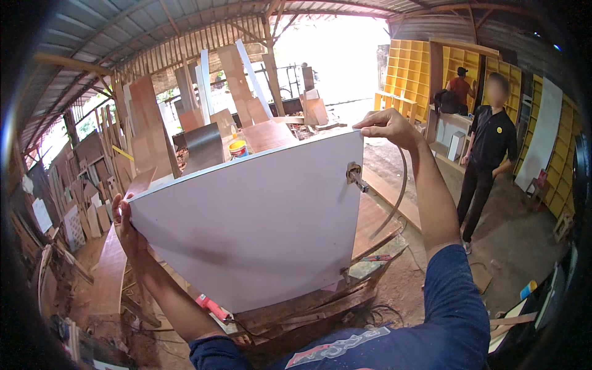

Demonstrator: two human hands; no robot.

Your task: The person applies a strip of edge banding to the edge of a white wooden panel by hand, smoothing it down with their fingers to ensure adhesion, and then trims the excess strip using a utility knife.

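- Closest to me is the person at work, in a navy-blue sleeve (453,287), both arms raised to a smooth white panel (246,213), which is tilted at the centre of the clock, its broad face toward the wearer.
- The left hand (126,223), at nine o'clock, has its fingers curled round the panel's side edge, gripping it.
- The right hand (390,128), at one o'clock, pinches the upper corner, thumb and fingertips closed on it.
- A metal hinge (355,176) sits in a cutout near that corner, its arm jutting outward.
- From beneath the right hand hangs a thin, bendy, brownish strip (404,182), curving down at two o'clock.
- At seven o'clock, a pinkish-red handheld tool (213,306) lies just below the panel.
- At four o'clock, a small yellow-and-blue tub (528,289) leans over; I can't see inside.
- Past the panel, at twelve, stands a yellow bucket (238,150), contents too small to make out, beside a dark, glossy sheet (208,148).
- At two o'clock stands a person in black (491,135).
- Farther off, flat brown boards (151,120) lean at eleven; yellow shelving (408,68), gridded into square compartments, rises at one.
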